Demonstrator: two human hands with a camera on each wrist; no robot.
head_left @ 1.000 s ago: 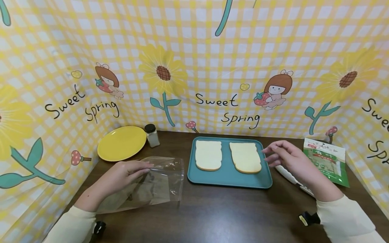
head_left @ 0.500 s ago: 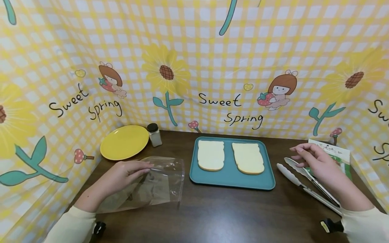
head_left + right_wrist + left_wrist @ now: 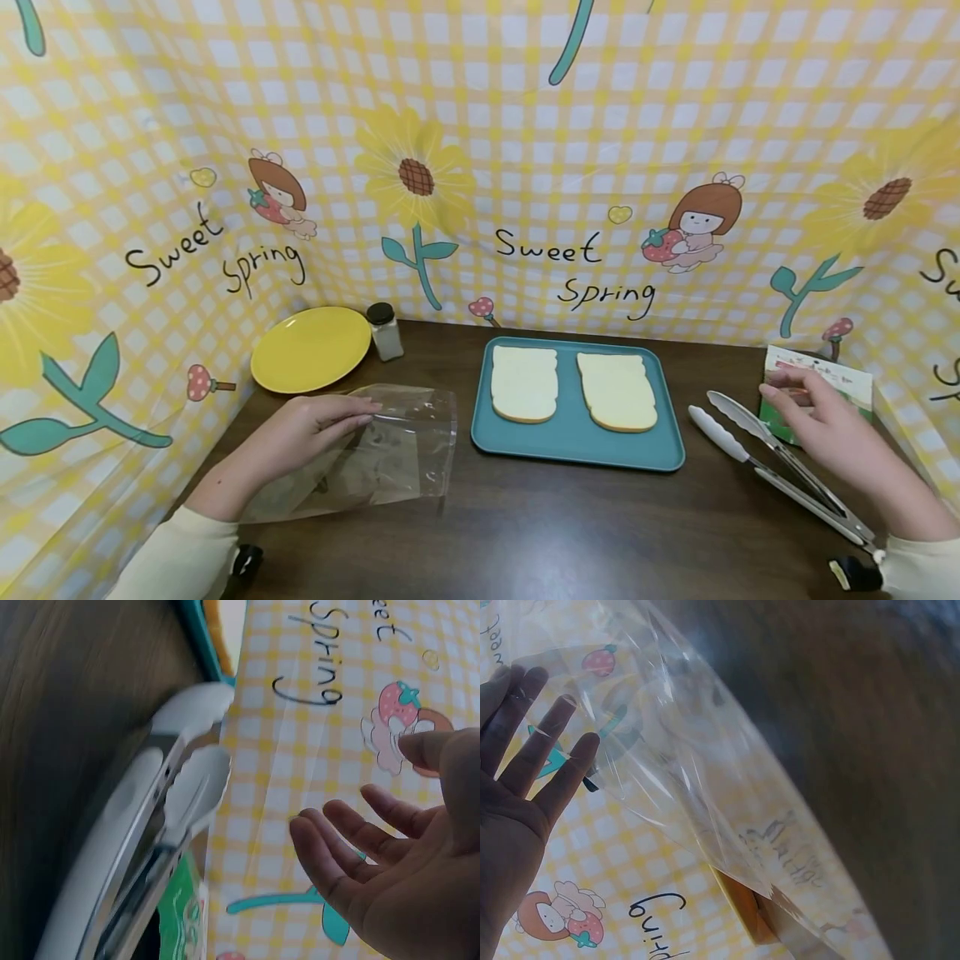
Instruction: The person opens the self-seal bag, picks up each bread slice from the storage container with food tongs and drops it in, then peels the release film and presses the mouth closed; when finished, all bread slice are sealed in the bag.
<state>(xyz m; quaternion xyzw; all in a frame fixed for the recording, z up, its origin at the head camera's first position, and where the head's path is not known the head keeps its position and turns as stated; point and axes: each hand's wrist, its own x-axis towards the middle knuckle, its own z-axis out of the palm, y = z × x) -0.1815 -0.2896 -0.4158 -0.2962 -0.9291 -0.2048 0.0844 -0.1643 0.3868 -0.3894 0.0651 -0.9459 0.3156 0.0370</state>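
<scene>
My left hand (image 3: 318,429) pinches the edge of a clear plastic bag (image 3: 408,454) between thumb and fingers, left of the tray. In the left wrist view the see-through bag (image 3: 682,742) spreads out from the fingertips. At the right, my right hand (image 3: 821,421) hovers with loosely bent fingers and holds nothing. Beneath and left of it lie metal tongs (image 3: 795,487) with white tips, spread apart on the table. Behind that hand is a green and white packet (image 3: 780,417), partly covered by it. The right wrist view shows the right hand (image 3: 397,855) apart from the tongs (image 3: 142,817).
Two bread slices (image 3: 525,383) lie side by side on a teal tray (image 3: 540,446) in the middle. A yellow plate (image 3: 311,350) and a black-lidded jar (image 3: 386,333) stand at the back left. Checked cloth (image 3: 480,167) walls enclose the brown table (image 3: 525,533).
My right hand has moved right, from the tray's right edge past the tongs to the packet, uncovering the tongs. The left hand stays put with the bag. The view has shifted slightly.
</scene>
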